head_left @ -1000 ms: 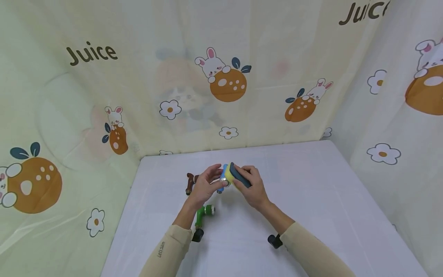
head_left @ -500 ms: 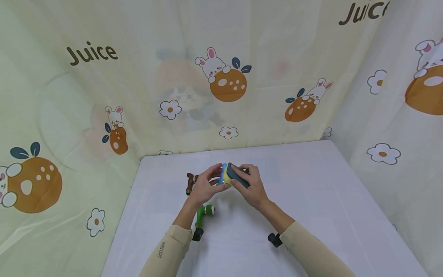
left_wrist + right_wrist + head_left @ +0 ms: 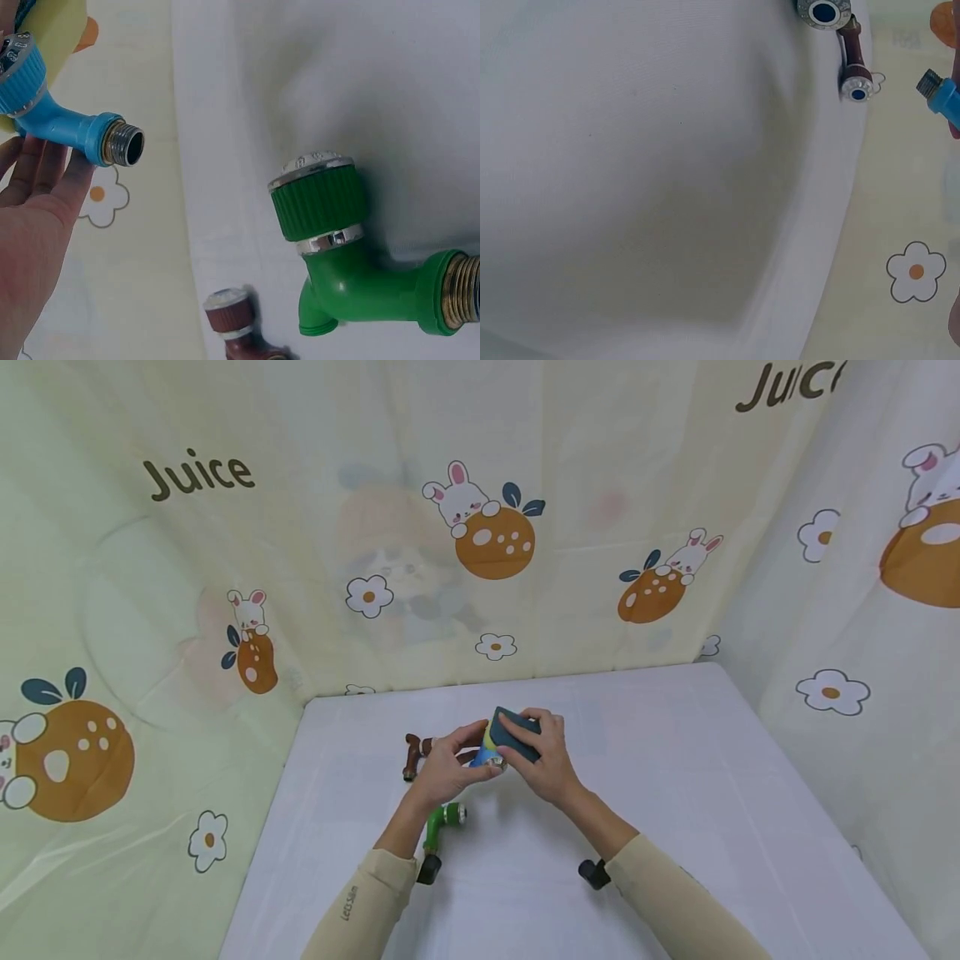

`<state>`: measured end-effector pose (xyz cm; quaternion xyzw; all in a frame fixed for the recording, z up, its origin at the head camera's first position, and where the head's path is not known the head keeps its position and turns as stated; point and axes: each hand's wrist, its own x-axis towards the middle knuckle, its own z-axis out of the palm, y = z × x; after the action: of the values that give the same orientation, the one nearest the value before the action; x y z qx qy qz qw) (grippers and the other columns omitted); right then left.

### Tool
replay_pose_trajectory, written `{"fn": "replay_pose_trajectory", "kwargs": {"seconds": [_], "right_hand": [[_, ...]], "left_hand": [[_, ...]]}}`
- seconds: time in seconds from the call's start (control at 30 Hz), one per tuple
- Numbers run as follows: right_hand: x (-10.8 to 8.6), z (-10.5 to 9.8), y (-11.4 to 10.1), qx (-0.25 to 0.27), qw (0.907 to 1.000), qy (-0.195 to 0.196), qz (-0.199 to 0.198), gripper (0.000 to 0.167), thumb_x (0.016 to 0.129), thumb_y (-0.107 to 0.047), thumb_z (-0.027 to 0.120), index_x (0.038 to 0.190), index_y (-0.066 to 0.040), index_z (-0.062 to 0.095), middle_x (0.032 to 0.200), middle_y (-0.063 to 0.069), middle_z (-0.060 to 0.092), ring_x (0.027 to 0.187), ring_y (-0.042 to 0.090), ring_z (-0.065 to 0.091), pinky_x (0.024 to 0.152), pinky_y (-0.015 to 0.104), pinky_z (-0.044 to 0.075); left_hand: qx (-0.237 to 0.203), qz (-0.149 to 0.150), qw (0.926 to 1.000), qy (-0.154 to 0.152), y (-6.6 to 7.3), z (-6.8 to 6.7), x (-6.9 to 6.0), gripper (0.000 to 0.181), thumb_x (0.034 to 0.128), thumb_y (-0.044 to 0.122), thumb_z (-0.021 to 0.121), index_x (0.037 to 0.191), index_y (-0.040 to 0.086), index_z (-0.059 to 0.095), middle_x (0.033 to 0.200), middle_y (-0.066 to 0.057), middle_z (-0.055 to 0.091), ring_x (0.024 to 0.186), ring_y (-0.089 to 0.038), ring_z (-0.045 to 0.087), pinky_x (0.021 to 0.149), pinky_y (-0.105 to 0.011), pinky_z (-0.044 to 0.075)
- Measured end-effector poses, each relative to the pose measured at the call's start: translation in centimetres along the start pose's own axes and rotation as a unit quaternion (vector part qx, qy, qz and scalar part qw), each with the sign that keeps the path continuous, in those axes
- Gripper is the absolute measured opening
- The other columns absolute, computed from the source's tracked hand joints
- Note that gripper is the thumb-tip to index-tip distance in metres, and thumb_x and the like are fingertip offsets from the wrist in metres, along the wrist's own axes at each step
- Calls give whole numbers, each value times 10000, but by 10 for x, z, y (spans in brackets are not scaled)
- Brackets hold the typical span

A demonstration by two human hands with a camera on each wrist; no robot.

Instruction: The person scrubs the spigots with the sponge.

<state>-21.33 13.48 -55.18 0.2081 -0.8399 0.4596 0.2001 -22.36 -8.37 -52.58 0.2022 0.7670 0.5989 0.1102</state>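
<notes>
The left hand (image 3: 445, 768) pinches a blue tap (image 3: 64, 124) between its thumb and bent fingers, and the right hand (image 3: 547, 764) grips a sponge (image 3: 513, 735), thumb on the near side and fingers over its dark face. The two grips meet in front of the person, raised above the white table (image 3: 660, 777), with the sponge's yellow side against the blue tap, which sits between the hands. In the left wrist view, the blue tap's ribbed knob lies by the sponge, while its threaded metal end sticks out past the fingers. To the left of the left grip, a brown tap (image 3: 412, 756) rests on the table, partly hidden by that hand. Nearer the person than the left grip, just beside the forearm, lies a green tap (image 3: 330, 262). A patterned cloth (image 3: 585, 593) hangs beyond both grips. The right wrist view leaves the right hand's hold out of sight.
</notes>
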Motion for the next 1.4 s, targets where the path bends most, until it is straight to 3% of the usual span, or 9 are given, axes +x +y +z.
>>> {"fn": "replay_pose_trajectory", "kwargs": {"seconds": [0.3,0.63,0.8,1.0,1.17,1.3,1.4], "right_hand": [[4,-1,0,50,9996,140,234,536,939,-250,776,1452,-212,622,1412,194,455,1205,356,340,921,482,409],[7,0,-3,82,9978,288,588,534,954,-275,770,1461,-224,613,1396,170,463,1203,338,348,898,452,428],[8,-1,-3,181,9936,314,1068,526,988,-341,725,1482,-224,589,1405,168,469,1223,333,367,910,448,432],[8,-1,0,72,9878,486,1475,562,1010,-388,687,1526,-222,540,1397,182,511,1213,333,440,906,435,436],[3,1,-4,196,9908,665,1159,592,995,-342,717,1541,-221,523,1415,163,526,1240,315,505,950,491,514],[-1,3,-11,443,9958,639,481,608,977,-248,746,1540,-196,523,1449,123,517,1303,290,510,1028,525,532],[-3,6,-16,520,9972,529,-60,636,951,-176,771,1537,-161,524,1472,105,504,1334,272,494,1070,461,525]], "left_hand": [[-134,-84,9998,-124,5,2,0,749,844,274,884,1506,277,534,1406,6,622,1322,-223,584,1142,-449,487],[-496,-209,9984,-167,9,3,0,788,873,274,859,1552,225,463,1410,-102,615,1288,-282,642,1071,-392,545],[-566,-98,9983,-122,8,4,-1,567,942,273,792,1443,211,536,1407,-101,629,1278,-275,649,1043,-417,565],[-570,27,9983,113,7,3,-1,287,1029,228,675,1305,154,649,1285,-75,673,1195,-220,651,1058,-418,540],[-1108,-16,9931,382,10,0,2,330,1064,269,616,1363,129,605,1231,-118,648,1162,-220,664,1074,-440,544],[-1526,-118,9867,541,11,-2,5,353,1078,309,586,1392,149,575,1300,-136,620,1204,-260,683,1074,-444,540],[-1734,-165,9831,564,11,-2,5,339,1092,319,553,1400,179,568,1354,-144,623,1241,-285,677,1078,-445,538]]}}
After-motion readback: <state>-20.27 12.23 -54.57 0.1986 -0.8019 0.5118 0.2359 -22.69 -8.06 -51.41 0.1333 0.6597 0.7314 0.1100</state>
